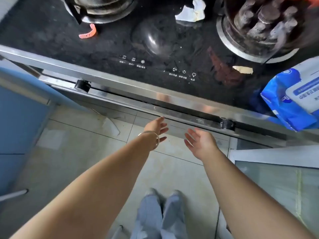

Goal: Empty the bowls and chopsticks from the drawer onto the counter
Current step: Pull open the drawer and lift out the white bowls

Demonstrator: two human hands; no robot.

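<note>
We note left hand [156,127], silver bangle [151,138] at wrist, spread empty below the steel front rail [138,99] | right hand [201,143] likewise wide, empty | bowls, chopsticks: unseen.

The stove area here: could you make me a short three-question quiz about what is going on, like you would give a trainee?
1. True or false: the left hand and the right hand are both open and hold nothing.
2. Which wrist wears the silver bangle? A) left B) right C) neither
3. Fill in: the blue package sits on the ____ side of the black cooktop.

Key
1. True. Both hands reach toward the steel front edge with fingers spread; no bowls or chopsticks are in view.
2. A, the left wrist.
3. Right, beside the right burner.
</note>
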